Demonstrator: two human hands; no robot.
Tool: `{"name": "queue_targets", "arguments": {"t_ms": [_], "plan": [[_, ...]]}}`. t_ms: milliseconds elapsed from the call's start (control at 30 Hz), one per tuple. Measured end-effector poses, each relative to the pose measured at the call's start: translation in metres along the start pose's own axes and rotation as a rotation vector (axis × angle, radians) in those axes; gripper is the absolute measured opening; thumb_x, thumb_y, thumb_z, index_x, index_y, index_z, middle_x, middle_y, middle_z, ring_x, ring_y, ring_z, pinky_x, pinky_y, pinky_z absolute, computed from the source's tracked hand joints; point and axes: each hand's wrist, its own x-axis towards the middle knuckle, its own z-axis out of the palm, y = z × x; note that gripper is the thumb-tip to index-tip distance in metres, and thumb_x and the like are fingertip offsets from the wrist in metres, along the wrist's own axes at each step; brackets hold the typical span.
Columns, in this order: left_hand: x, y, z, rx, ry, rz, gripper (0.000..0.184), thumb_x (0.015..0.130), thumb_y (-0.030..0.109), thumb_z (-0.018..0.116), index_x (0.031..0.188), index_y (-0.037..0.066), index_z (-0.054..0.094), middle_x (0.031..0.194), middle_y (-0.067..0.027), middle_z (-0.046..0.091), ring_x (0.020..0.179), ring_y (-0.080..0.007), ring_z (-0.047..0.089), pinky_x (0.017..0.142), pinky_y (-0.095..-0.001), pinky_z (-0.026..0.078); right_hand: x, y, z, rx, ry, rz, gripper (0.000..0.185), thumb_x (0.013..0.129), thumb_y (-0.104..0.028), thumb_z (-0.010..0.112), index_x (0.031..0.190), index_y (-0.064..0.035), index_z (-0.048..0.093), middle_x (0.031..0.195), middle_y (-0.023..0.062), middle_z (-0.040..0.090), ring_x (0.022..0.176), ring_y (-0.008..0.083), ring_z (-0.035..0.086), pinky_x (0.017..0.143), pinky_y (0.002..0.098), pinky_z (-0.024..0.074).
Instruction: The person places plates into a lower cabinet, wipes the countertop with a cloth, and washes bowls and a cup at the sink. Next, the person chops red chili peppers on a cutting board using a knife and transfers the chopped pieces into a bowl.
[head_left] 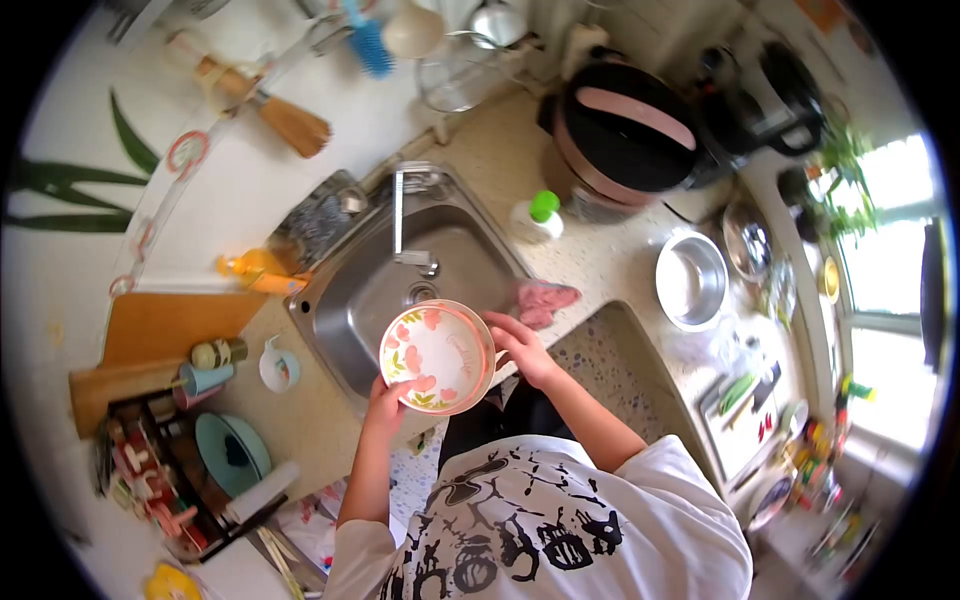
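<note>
A small stack of round bowls (434,357), white inside with pink and green floral prints and a pink rim, is held over the near edge of the steel sink (345,290). My left hand (390,400) grips the lower left rim, its thumb over the edge. At the right side, my right hand (522,350) has its fingers against the outside of the bowls. A faucet (400,220) stands at the sink's back. Beside the sink's right corner lies a pink cloth (545,302).
A green-capped bottle (538,220) and a black and pink cooker (625,130) stand behind the sink. Metal pot (691,281) and cutting board (740,425) are on the right. Left are a white cup (279,369), a teal bowl (232,453) and a dark rack (180,480).
</note>
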Motion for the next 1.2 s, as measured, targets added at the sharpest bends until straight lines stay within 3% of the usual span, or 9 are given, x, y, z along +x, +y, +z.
{"name": "queue_targets", "arguments": {"t_ms": [100,233,433,533,700,800,900,967,1200], "plan": [[0.028,-0.027,0.035,0.018,-0.092,0.063,0.065,0.084,-0.005,0.06,0.147,-0.001,0.042,0.14,-0.017,0.057,0.127,-0.0314,0.061,0.106,-0.0442,0.054,-0.044,0.043,-0.068,0.154,0.261,-0.103,0.032,0.102,-0.03,0.064,0.119,-0.0041,0.062,0.107,0.0088,0.069,0.086,0.0173,0.068,0.07,0.0312,0.0562],[-0.016,-0.039,0.067,0.097,-0.2,0.018,0.066,0.085,-0.004,0.061,0.147,-0.002,0.042,0.14,-0.0158,0.057,0.126,-0.029,0.061,0.106,-0.0419,0.053,-0.146,0.176,-0.127,0.513,0.76,0.013,0.025,0.101,-0.031,0.066,0.108,-0.0069,0.062,0.096,0.0108,0.069,0.072,0.0182,0.066,0.066,0.0316,0.0551],[-0.014,-0.098,0.105,0.3,-0.413,-0.105,0.072,0.085,-0.001,0.062,0.152,0.001,0.036,0.145,-0.0164,0.053,0.131,-0.0307,0.058,0.109,-0.0447,0.052,-0.269,0.296,-0.209,1.158,1.112,-0.267,0.072,0.104,-0.061,0.041,0.152,-0.0079,0.041,0.156,0.0146,0.045,0.136,0.0366,0.048,0.11,0.0494,0.0385],[-0.021,-0.13,0.134,0.41,-0.468,-0.189,0.071,0.086,-0.001,0.061,0.152,0.002,0.036,0.146,-0.0159,0.053,0.132,-0.0301,0.057,0.109,-0.044,0.051,-0.304,0.319,-0.246,1.31,1.24,-0.474,0.076,0.104,-0.064,0.033,0.157,-0.0083,0.035,0.162,0.0148,0.037,0.143,0.039,0.042,0.114,0.0501,0.035],[-0.049,-0.198,0.186,0.507,-0.605,-0.32,0.066,0.089,-0.001,0.059,0.151,0.001,0.037,0.145,-0.0154,0.053,0.132,-0.0293,0.057,0.111,-0.0436,0.05,-0.361,0.323,-0.316,1.49,1.346,-0.757,0.093,0.097,-0.08,0.023,0.156,-0.0097,0.037,0.16,0.0114,0.04,0.142,0.0396,0.042,0.117,0.0559,0.0301],[-0.014,-0.266,0.214,0.562,-0.563,-0.338,0.064,0.09,-0.002,0.062,0.15,0.001,0.039,0.142,-0.0137,0.056,0.127,-0.0255,0.06,0.106,-0.0398,0.052,-0.34,0.329,-0.4,1.726,1.131,-1.149,0.102,0.092,-0.085,0.014,0.15,-0.0073,0.046,0.155,0.0144,0.047,0.14,0.0375,0.043,0.118,0.0563,0.0305],[-0.053,-0.321,0.22,0.553,-0.531,-0.369,0.063,0.09,-0.004,0.061,0.149,0.001,0.04,0.139,-0.0134,0.057,0.124,-0.0242,0.061,0.103,-0.038,0.054,-0.391,0.314,-0.402,1.613,0.944,-1.323,0.088,0.094,-0.072,0.033,0.152,-0.0067,0.045,0.156,0.015,0.045,0.144,0.0335,0.041,0.122,0.0522,0.0294],[-0.055,-0.351,0.231,0.553,-0.516,-0.353,0.062,0.089,-0.005,0.06,0.148,0.001,0.041,0.139,-0.0137,0.058,0.124,-0.0242,0.062,0.103,-0.0378,0.054,-0.389,0.319,-0.421,1.655,0.933,-1.3,0.083,0.091,-0.068,0.042,0.149,-0.0091,0.049,0.154,0.0134,0.048,0.138,0.0335,0.046,0.119,0.0531,0.0338],[-0.095,-0.409,0.253,0.555,-0.425,-0.307,0.062,0.09,-0.003,0.057,0.149,0.0,0.038,0.142,-0.0158,0.056,0.127,-0.0276,0.06,0.106,-0.042,0.053,-0.433,0.36,-0.363,1.757,1.031,-0.825,0.075,0.101,-0.065,0.03,0.128,0.0018,0.052,0.123,0.0124,0.056,0.103,0.0246,0.05,0.092,0.0407,0.041]]}}
